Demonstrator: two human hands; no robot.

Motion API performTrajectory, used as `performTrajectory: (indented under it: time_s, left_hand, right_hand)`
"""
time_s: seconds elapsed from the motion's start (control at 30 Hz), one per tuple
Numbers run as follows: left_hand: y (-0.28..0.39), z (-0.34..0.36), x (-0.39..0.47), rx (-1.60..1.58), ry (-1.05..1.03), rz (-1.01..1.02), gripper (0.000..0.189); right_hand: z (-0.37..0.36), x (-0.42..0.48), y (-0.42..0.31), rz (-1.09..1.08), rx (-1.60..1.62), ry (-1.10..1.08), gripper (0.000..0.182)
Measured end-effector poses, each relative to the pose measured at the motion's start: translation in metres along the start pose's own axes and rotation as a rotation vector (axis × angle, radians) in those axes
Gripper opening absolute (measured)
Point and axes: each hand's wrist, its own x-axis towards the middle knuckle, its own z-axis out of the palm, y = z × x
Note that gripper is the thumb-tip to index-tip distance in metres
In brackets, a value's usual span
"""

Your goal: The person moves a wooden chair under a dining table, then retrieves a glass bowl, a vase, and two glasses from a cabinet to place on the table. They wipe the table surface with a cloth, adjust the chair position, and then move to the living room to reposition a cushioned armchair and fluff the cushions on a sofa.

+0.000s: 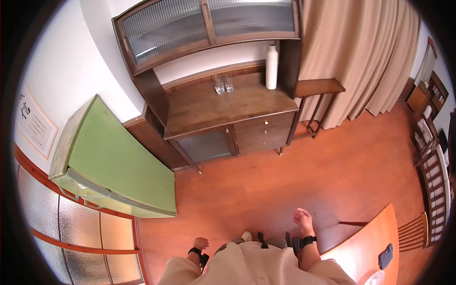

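Observation:
My left hand [201, 243] hangs low beside my body, a black strap on its wrist; it holds nothing that I can see, and its finger pose is unclear. My right hand [302, 218] is out over the floor with loosely curled fingers and nothing visible in it, a black strap at its wrist too. Ahead stands a dark wooden sideboard [228, 110]. Two clear drinking glasses [218, 85] stand side by side on its top, and a tall white vase [271, 67] is at its right end. Neither hand touches any of these.
A green refrigerator [121, 160] stands at left by a textured glass partition [78, 221]. A narrow side table [319, 87] is before beige curtains [342, 53]. At lower right are a wooden table [370, 235] bearing a dark cloth [385, 256], and a spindle-back chair [413, 233].

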Motion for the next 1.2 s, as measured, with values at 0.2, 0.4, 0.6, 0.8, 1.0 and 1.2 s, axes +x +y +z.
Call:
performTrajectory:
  time_s: [0.2, 0.4, 0.6, 0.8, 1.0, 1.2]
  left_hand:
    - [0.056, 0.007, 0.083, 0.502, -0.154, 0.194, 0.023]
    - [0.150, 0.017, 0.134, 0.178, -0.118, 0.191, 0.017]
    - [0.348, 0.002, 0.157, 1.099, 0.406, 1.125, 0.026]
    - [0.607, 0.002, 0.195, -0.117, 0.409, 0.773, 0.026]
    - [0.817, -0.017, 0.209, 0.083, 0.572, 0.910, 0.068]
    - [0.933, -0.024, 0.237, 0.112, 0.620, 0.907, 0.095]
  right_hand:
    - [0.057, 0.084, -0.045, 0.022, -0.049, -0.062, 0.015]
    - [0.079, 0.211, -0.082, 0.008, -0.120, 0.070, 0.017]
    - [0.154, 0.324, -0.174, -0.032, -0.204, -0.086, 0.017]
    - [0.244, 0.403, -0.260, -0.115, -0.304, -0.253, 0.016]
    - [0.304, 0.434, -0.294, -0.165, -0.238, -0.249, 0.019]
    - [0.297, 0.424, -0.302, -0.178, -0.095, 0.032, 0.019]
